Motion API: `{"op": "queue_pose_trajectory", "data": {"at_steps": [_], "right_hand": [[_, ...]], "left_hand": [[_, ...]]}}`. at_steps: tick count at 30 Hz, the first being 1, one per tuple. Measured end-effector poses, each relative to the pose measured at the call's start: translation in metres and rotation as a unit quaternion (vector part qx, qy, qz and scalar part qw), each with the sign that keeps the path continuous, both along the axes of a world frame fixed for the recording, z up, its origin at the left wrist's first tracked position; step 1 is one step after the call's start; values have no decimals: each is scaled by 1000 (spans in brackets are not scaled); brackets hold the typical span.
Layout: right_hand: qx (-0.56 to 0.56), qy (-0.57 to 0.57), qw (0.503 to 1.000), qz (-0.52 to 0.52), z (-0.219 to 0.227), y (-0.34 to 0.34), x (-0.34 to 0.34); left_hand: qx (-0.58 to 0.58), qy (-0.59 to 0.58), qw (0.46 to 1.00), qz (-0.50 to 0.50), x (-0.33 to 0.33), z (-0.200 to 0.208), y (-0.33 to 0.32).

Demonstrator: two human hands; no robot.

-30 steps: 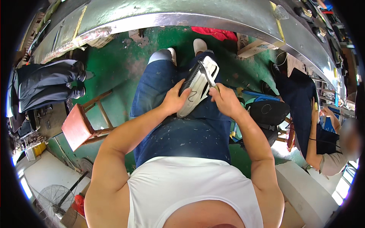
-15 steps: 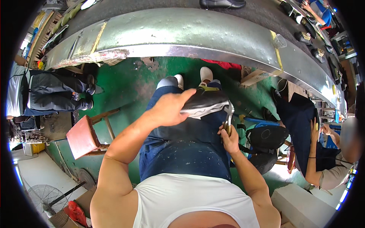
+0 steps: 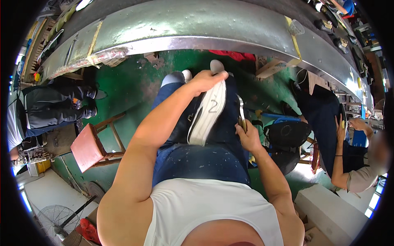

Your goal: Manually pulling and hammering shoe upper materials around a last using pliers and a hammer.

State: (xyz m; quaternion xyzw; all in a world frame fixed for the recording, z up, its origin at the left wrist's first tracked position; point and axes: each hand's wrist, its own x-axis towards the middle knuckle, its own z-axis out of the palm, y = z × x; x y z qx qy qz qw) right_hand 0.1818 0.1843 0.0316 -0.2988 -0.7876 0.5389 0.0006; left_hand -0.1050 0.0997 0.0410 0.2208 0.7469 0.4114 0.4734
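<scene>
The left hand (image 3: 206,80) is clamped over the toe end of a shoe (image 3: 207,112), fingers curled around its tip, holding it sole-up above the person's lap. The white sole faces the camera and bears a dark handwritten mark; the black upper shows along its left edge. The heel end points back toward the person's body, over the blue jeans (image 3: 201,160), which are speckled with pale spots.

The right hand (image 3: 246,137) is closed around a small knife-like tool (image 3: 241,112) with a pale metal blade that stands upward just beside the right edge of the shoe; whether blade and shoe touch cannot be told.

Beyond the knees, two light shoe tips (image 3: 199,70) rest on the green floor (image 3: 131,90). A long grey metal workbench (image 3: 197,24) curves across the top, with dark shoes standing at its far right end. To the left stands a wooden stool with a red seat (image 3: 88,147), and further left a seated person in dark trousers (image 3: 45,108). To the right is a black round seat (image 3: 287,133), and beyond it another person's arm (image 3: 340,160). A fan (image 3: 53,217) lies at the lower left.
</scene>
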Motion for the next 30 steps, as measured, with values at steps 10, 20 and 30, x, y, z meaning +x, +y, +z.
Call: {"op": "queue_pose_trajectory", "data": {"at_steps": [10, 20, 30], "right_hand": [[135, 1, 966, 221, 20, 15, -15], [89, -62, 964, 243, 39, 13, -40], [81, -197, 928, 304, 49, 30, -84]], "left_hand": [[79, -263, 934, 226, 65, -83, -59], [97, -217, 952, 194, 71, -84, -61], [119, -244, 936, 224, 80, -83, -75]]}}
